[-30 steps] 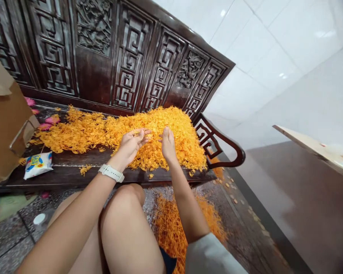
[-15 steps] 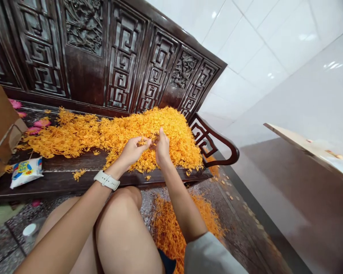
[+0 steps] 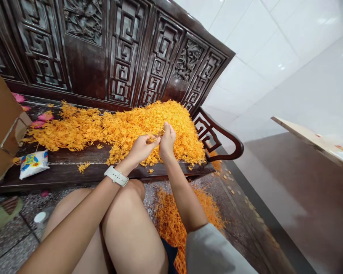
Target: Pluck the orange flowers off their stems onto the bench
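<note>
Lying well left of the L hand (image 3: 143, 149), a snack packet (image 3: 33, 164) on the carved wood bench (image 3: 74, 176); L hand half-curled, R hand (image 3: 167, 141) bunched, fingertips meeting on a small tuft (image 3: 157, 137), held just clear of the orange strand heap (image 3: 177, 129) beneath.

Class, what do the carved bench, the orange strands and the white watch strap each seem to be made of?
The carved bench looks like dark hardwood, varnished: cut lattice panels, glossy sheen. The orange strands look like dried plant fibre, thin and matte, though that's uncertain. The white watch strap seems matte silicone: smooth, even band.
</note>
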The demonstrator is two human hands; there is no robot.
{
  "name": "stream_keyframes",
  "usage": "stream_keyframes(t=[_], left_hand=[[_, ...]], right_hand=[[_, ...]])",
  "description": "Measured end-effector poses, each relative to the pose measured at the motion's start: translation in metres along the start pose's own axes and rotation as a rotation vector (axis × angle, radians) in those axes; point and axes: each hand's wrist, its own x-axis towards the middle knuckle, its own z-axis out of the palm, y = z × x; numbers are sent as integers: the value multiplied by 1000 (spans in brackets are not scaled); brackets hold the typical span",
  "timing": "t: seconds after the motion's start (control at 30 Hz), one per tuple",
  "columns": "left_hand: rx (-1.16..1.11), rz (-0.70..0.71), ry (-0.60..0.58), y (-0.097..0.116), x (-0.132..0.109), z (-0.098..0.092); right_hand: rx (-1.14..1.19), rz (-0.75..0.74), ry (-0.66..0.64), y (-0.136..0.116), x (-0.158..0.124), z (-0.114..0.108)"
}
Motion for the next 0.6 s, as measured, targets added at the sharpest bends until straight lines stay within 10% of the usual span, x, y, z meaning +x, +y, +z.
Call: stream_keyframes(t=[0.43, 0.6], left_hand=[[-389, 24, -102, 2, -3, 14], [-419, -25, -82, 19, -5, 0]], right_hand=[[276, 521, -148, -30, -14, -5], [127, 417, -338, -33, -11, -25]])
